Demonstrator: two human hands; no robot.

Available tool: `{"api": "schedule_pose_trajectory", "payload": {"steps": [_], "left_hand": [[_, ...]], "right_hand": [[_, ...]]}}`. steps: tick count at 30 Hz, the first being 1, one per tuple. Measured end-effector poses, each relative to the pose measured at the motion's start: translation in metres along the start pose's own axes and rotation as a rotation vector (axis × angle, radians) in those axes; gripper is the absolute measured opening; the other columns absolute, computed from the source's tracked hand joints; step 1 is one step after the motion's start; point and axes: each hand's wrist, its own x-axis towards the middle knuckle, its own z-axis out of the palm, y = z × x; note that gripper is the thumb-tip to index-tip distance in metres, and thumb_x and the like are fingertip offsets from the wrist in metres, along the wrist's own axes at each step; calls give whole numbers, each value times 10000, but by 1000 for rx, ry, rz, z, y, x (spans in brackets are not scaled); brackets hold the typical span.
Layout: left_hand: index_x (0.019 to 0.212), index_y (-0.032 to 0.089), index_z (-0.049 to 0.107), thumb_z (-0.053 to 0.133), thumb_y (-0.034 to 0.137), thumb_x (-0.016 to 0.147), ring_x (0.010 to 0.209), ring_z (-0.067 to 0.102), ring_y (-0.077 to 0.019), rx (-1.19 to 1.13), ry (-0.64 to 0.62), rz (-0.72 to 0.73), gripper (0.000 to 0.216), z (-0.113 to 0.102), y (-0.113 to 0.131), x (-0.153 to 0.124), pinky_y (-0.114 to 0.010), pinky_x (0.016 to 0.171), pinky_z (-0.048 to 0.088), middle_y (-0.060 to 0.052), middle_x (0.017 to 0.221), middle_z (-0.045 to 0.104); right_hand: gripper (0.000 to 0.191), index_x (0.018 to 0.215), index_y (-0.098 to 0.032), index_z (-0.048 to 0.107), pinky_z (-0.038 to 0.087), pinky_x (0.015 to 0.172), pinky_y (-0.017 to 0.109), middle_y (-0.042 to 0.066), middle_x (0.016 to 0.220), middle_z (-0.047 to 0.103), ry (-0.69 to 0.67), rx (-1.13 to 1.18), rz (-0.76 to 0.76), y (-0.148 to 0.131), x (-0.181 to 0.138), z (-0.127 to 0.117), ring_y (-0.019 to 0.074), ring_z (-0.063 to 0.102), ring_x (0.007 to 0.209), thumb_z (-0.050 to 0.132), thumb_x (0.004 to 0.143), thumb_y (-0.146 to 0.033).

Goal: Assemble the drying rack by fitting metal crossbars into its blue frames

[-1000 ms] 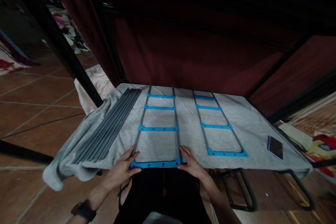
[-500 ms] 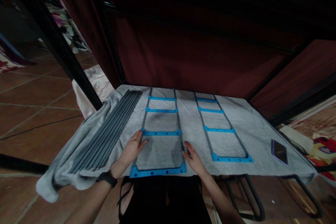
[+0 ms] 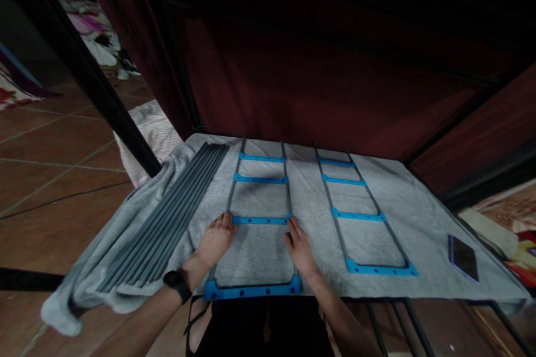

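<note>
Your left hand [image 3: 215, 237] and right hand [image 3: 299, 248] touch a blue crossbar [image 3: 259, 221] at opposite ends, likely steadying it; grip unclear.

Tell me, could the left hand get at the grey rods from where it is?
Probably yes. The left hand is at the left end of a blue crossbar, with the grey rods nearby on its left, and only grey cloth shows between them. It would have to come off the crossbar.

Dim light; brown tiled floor [image 3: 71, 142]; dark-red curtain [image 3: 136, 33].
</note>
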Motion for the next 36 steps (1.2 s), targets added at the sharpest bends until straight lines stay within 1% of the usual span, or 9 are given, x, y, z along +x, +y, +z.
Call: {"api": "schedule_pose_trajectory", "payload": {"steps": [6,10,15,20,24,28,32,34,36], "left_hand": [[1232,170,732,403,285,1016,1198,689,-272,-99,150,-154,410,-23,-26,-9,-409,1079,520,-144,1291,747],[1155,108,733,379,215,982,1085,660,-330,112,148,-389,408,-40,-49,-26,-444,968,519,-210,1156,711],[1175,51,702,349,87,932,1082,635,-359,222,24,-449,430,-45,-52,-27,-441,890,509,-252,1117,666],[1181,-11,656,381,87,918,1092,669,-398,176,-6,-561,393,-47,-45,-10,-450,858,525,-312,1099,670],[1118,53,654,518,182,869,1059,715,-386,-5,-18,-649,312,-50,-57,-7,-454,853,545,-279,1079,695],[915,189,582,544,317,807,765,715,-277,-557,6,-770,172,-50,-68,-19,-361,696,540,-65,730,649],[920,232,557,548,568,767,456,504,-179,-1030,184,-795,369,-41,-37,-41,-290,460,404,70,544,443],[976,235,614,555,683,780,448,485,-170,-1107,125,-671,493,-37,-5,-50,-283,444,395,69,548,447],[1023,240,657,533,697,823,525,574,-201,-1143,49,-543,513,-34,34,-56,-312,492,476,23,611,562]], "right_hand": [[544,1588,-224,504,409,1255,504,95,1656,488,-6,8,10,-2,-3,0,276,473,1521,409,1082,-400],[548,1597,-269,494,386,1265,528,68,1678,458,-15,68,43,-5,-4,0,295,464,1527,436,1064,-385],[554,1600,-290,486,376,1265,562,54,1676,462,-20,107,47,-7,-4,-1,303,459,1528,451,1050,-352],[543,1578,-263,520,371,1267,552,72,1663,480,-13,89,60,-9,-2,-2,300,451,1535,447,1042,-317],[545,1572,-247,525,385,1258,556,82,1657,487,-20,72,61,-11,-2,-1,296,464,1527,450,1036,-305],[535,1550,-268,548,410,1239,571,82,1637,515,8,109,60,-8,-1,1,297,498,1499,465,1023,-303],[484,1462,-264,635,409,1240,594,104,1589,565,74,250,110,-15,3,-7,307,518,1477,489,1007,-341],[476,1425,-247,660,383,1259,596,124,1574,572,113,361,175,-32,4,-14,315,496,1493,496,1008,-411],[508,1422,-265,648,378,1268,572,116,1557,586,100,531,240,-60,3,-20,306,502,1488,531,995,-514]]}}
